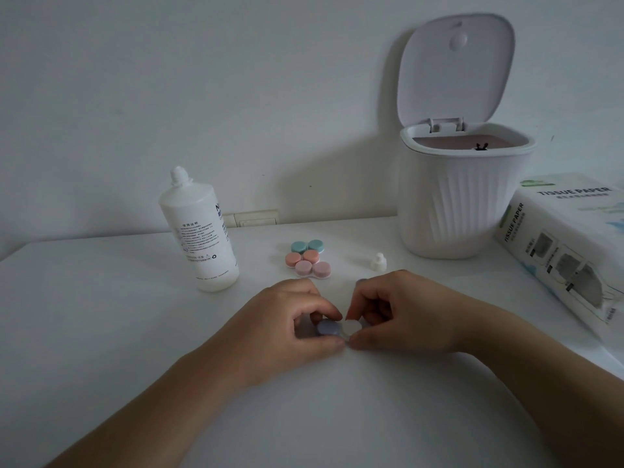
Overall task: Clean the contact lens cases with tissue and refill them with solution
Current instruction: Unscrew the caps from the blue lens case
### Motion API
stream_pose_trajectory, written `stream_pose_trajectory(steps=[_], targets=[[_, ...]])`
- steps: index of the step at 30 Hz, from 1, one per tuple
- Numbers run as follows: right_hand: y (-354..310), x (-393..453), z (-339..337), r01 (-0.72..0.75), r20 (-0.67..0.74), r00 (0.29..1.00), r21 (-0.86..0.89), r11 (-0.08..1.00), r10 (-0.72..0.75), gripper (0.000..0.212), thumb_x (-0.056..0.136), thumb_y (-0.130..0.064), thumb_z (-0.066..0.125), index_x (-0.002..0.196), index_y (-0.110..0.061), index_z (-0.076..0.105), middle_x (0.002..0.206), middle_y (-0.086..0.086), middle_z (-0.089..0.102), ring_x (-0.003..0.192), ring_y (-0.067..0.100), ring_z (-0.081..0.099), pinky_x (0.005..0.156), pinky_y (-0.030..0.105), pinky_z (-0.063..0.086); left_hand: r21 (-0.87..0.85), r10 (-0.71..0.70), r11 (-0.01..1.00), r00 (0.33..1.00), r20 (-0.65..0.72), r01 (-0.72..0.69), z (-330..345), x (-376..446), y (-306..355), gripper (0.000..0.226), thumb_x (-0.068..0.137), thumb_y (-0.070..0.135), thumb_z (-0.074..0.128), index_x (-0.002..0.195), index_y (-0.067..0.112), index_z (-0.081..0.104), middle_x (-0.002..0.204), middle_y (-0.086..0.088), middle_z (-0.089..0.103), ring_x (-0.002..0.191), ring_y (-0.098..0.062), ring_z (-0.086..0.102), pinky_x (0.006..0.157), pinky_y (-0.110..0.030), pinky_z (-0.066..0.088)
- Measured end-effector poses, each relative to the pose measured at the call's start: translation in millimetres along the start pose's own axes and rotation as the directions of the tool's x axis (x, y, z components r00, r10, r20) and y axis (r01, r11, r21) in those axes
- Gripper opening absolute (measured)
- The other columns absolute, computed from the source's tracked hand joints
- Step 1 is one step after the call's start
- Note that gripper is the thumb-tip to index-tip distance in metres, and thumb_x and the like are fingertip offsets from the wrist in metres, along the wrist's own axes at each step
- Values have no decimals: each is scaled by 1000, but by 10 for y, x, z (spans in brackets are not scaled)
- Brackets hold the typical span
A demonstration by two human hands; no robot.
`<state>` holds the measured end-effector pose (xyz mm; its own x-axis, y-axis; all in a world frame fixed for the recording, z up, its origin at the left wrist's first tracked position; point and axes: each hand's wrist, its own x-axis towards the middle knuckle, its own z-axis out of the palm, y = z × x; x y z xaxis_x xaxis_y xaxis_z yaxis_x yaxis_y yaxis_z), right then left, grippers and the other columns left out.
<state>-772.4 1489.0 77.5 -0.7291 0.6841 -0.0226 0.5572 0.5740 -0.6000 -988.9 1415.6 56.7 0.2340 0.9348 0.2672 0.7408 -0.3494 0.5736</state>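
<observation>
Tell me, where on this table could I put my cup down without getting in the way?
The bare table left of the solution bottle is free, and so is the near edge in front of both hands. It is crowded from the stacked lens cases and small white cap to the bin and tissue pack.

A ribbed white bin [452, 211] (lid up) stands on the table [101, 315].
</observation>
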Motion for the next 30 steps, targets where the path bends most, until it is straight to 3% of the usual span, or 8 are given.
stream_pose_trajectory(steps=[3,9,16,19,22,24,28,30], targets=[[-2,-4,-6,-7,2,1000,7,1000,7,17,77,-40,80,88,-32,69,79,-2,68,59,0,53,62,24,48,24,7,1000,1000,28,-8,-42,-12,-1,46,67,56,81,106,34,75,102,30,58,94,8,54,75,-6,38],[6,-7,-4,2,1,1000,20,1000,-2,18,77,-38,80,90,-30,70,78,0,67,58,1,51,61,23,46,36,56,998,998,-7,-56,-44,-42,5,42,73,19,74,111,37,73,95,22,68,77,-9,56,71,-9,41],[0,-5,-7,-4,9,1000,23,1000,4,19,76,-41,81,88,-31,69,71,-7,62,59,1,51,65,29,49,-7,48,999,998,-48,-49,-5,-26,-17,31,74,37,72,105,38,74,94,18,66,69,-17,52,65,-25,47],[-7,2,-12,-5,6,1000,1,1000,5,18,77,-42,80,87,-33,68,71,-9,62,60,1,52,65,27,49,-84,48,995,998,-41,-51,11,-12,-16,23,80,26,74,103,31,77,93,13,63,69,-8,51,64,-23,45],[-11,9,-16,-4,10,1000,-2,1000,4,18,78,-41,80,89,-32,69,70,-11,61,60,0,53,65,25,49,-175,40,983,994,-98,-56,-7,20,-23,13,86,25,78,99,27,77,97,21,65,92,11,56,69,-14,41],[-8,8,-12,-5,8,1000,5,1000,5,19,78,-40,80,90,-31,70,69,-13,61,60,-1,53,65,22,47,-267,-43,964,984,-176,-6,-30,50,-40,10,83,26,80,92,28,75,100,28,70,100,11,59,71,-7,39],[-2,6,-12,-12,11,1000,4,1000,12,17,78,-40,80,88,-32,70,69,-12,62,59,-1,52,63,21,46,-294,-151,953,953,-263,70,-41,97,-118,18,79,8,84,80,20,70,83,32,70,58,7,53,57,-4,37],[3,5,-9,-16,9,1000,4,1000,16,17,77,-40,80,88,-32,70,69,-13,61,59,-1,53,62,21,46,-263,-190,958,943,-273,117,-42,98,-152,20,78,10,85,77,25,71,74,32,66,50,1,47,53,-4,35]])
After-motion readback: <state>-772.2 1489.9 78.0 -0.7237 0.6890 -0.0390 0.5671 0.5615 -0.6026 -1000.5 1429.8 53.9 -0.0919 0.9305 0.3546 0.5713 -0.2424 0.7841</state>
